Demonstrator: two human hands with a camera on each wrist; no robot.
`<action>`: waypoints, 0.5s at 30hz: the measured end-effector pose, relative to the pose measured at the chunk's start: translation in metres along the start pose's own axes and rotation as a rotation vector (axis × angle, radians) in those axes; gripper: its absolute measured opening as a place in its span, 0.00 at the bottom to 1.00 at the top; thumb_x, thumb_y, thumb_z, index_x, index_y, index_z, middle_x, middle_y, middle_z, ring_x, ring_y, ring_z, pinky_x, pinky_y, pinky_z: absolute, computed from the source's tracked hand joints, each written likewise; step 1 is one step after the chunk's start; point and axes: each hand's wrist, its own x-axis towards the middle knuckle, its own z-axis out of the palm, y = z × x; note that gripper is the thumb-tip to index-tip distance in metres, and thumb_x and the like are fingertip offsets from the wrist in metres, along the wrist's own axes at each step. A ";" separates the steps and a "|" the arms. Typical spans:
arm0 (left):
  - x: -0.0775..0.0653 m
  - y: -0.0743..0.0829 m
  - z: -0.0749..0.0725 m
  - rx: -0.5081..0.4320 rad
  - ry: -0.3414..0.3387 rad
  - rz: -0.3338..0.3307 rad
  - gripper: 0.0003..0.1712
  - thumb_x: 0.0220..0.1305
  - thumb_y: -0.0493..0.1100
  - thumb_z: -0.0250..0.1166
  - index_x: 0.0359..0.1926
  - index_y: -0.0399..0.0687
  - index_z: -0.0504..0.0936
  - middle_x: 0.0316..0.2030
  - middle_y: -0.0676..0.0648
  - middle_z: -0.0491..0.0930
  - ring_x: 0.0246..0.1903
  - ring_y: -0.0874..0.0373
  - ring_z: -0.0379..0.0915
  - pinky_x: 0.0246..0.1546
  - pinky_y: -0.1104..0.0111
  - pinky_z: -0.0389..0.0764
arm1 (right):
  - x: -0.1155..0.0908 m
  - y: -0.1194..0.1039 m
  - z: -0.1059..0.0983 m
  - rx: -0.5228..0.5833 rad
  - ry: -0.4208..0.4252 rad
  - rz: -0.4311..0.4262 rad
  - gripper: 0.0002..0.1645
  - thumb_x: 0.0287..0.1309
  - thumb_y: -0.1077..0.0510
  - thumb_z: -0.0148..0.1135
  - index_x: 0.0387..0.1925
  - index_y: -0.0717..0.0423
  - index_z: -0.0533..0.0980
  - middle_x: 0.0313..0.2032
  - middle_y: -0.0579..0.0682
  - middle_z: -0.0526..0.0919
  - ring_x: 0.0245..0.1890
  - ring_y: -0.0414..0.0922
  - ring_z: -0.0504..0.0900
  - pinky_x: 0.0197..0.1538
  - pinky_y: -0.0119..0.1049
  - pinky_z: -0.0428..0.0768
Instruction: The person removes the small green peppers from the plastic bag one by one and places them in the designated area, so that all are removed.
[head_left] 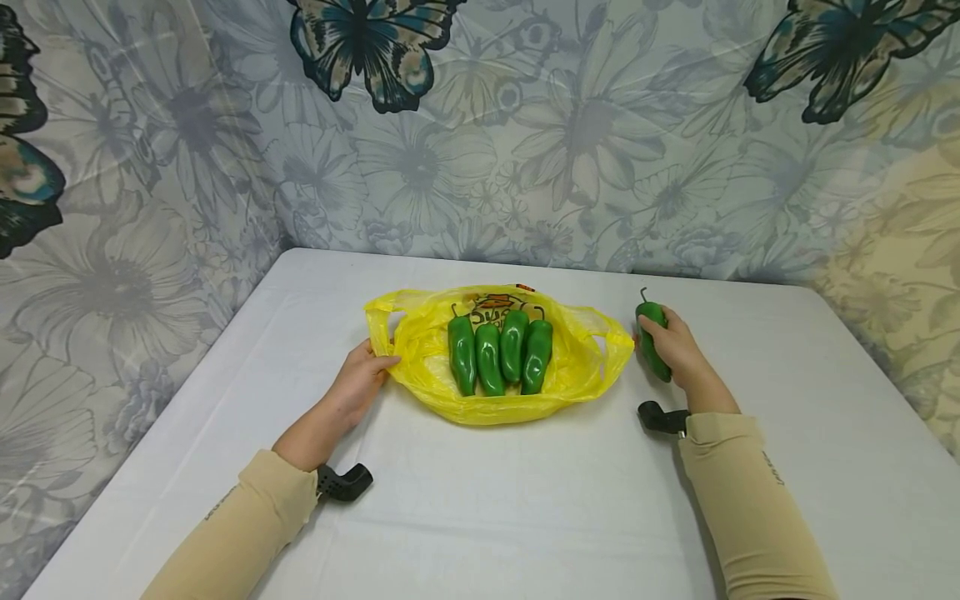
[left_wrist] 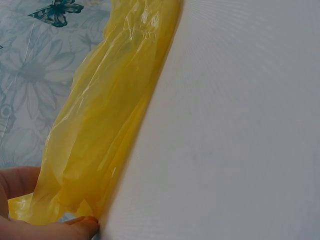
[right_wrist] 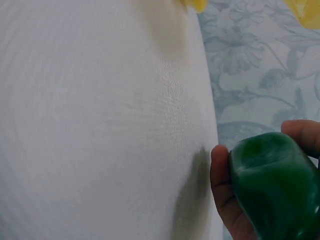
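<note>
A yellow plastic bag [head_left: 427, 400] lies spread on the table, its mouth wide and a handle loop at each side. Several green peppers [head_left: 513, 346] lie side by side in it. At the bag's left handle, my left hand [head_left: 358, 379] pinches the plastic between thumb and fingers; the left wrist view shows the same grip on the yellow film [left_wrist: 100, 120]. Just right of the bag, my right hand [head_left: 678, 346] holds another green pepper [head_left: 651, 315], stem pointing away. In the right wrist view this pepper [right_wrist: 275, 185] sits between thumb and fingers, its shadow on the cloth.
A white cloth covers the table [head_left: 495, 508]. Behind it and to the left hangs floral fabric [head_left: 420, 167] with butterflies. Black wrist-camera mounts [head_left: 348, 482] stick out from both sleeves.
</note>
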 end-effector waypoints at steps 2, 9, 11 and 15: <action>0.000 0.000 0.000 0.002 0.002 -0.003 0.36 0.68 0.32 0.47 0.72 0.39 0.42 0.72 0.43 0.48 0.70 0.53 0.47 0.70 0.61 0.51 | 0.000 0.000 0.001 -0.001 -0.006 -0.001 0.44 0.68 0.41 0.35 0.72 0.57 0.31 0.71 0.67 0.39 0.68 0.65 0.48 0.66 0.63 0.54; -0.001 0.000 0.000 0.000 0.001 -0.001 0.36 0.68 0.32 0.47 0.72 0.39 0.41 0.72 0.43 0.47 0.70 0.53 0.46 0.70 0.61 0.50 | 0.001 0.002 0.004 -0.007 -0.011 0.008 0.45 0.68 0.41 0.36 0.72 0.56 0.30 0.71 0.66 0.38 0.68 0.65 0.47 0.65 0.63 0.55; -0.001 0.000 0.000 -0.002 0.000 0.001 0.36 0.68 0.32 0.47 0.72 0.39 0.41 0.72 0.43 0.47 0.70 0.54 0.46 0.70 0.61 0.50 | 0.002 0.003 0.004 -0.014 -0.008 0.013 0.45 0.67 0.40 0.36 0.72 0.55 0.30 0.71 0.66 0.38 0.68 0.65 0.48 0.65 0.63 0.55; -0.001 0.000 0.000 -0.004 0.002 0.001 0.35 0.67 0.32 0.47 0.72 0.39 0.43 0.71 0.43 0.49 0.70 0.54 0.47 0.70 0.61 0.51 | 0.003 0.005 0.005 -0.027 -0.007 0.007 0.45 0.67 0.40 0.37 0.72 0.55 0.30 0.71 0.66 0.39 0.68 0.65 0.48 0.65 0.62 0.56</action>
